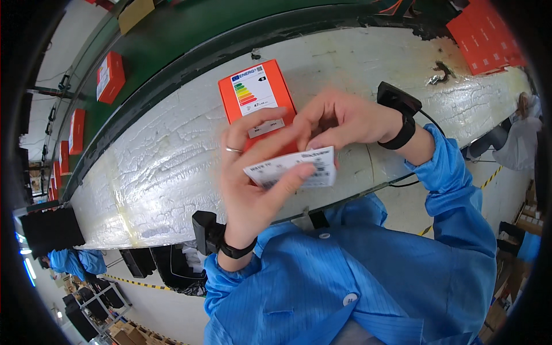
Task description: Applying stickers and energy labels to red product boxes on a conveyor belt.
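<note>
Label (pixel 293 168) white, printed, pinched btwn both hands' fingers (pixel 287 178).

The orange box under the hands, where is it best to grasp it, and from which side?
Probably by its two long side edges, coming from above at the far end. The orange box lies flat on the white table; its far half is free, while the left hand and right hand with the white label cover the near end.

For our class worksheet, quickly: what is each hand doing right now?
Left hand: closed on the white label sheet.
Right hand: pinching the sheet's top edge, over the orange box.
</note>
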`<state>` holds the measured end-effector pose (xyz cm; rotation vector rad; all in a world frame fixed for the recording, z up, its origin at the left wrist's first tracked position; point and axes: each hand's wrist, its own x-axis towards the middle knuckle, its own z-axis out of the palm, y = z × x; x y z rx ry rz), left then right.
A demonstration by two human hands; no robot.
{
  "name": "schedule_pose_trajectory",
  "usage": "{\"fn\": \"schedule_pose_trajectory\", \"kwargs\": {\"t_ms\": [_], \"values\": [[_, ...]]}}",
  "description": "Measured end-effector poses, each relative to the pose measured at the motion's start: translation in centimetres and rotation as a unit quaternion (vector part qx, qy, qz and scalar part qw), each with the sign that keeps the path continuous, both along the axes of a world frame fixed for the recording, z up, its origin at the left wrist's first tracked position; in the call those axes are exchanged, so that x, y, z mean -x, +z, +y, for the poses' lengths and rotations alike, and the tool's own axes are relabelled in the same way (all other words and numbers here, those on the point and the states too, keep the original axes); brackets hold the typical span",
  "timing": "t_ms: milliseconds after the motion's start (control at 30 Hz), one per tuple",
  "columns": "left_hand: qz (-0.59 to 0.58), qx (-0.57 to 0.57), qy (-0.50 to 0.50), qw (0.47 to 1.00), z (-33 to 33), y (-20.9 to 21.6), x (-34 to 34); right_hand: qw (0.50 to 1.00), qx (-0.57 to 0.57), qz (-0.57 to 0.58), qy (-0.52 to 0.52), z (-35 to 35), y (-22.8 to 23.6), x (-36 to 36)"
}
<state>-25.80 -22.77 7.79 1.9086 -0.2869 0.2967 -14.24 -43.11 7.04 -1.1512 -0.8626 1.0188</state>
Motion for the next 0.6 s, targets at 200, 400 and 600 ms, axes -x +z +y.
{"fn": "schedule_pose_trajectory", "kwargs": {"t_ms": [200,400,600], "values": [[0.035,0.198,0.04,0.979,-1.2,0.0,0.0,0.987,0.117,0.049,-0.098,-0.5,1.7,0.3],[0.08,0.278,0.076,0.954,-0.9,-0.6,0.9,0.956,0.051,-0.234,-0.171,-0.6,1.1,0.7],[0.033,0.269,0.287,0.919,5.8,-4.3,9.3,0.91,0.025,-0.309,-0.275,-2.6,1.6,0.9]]}}
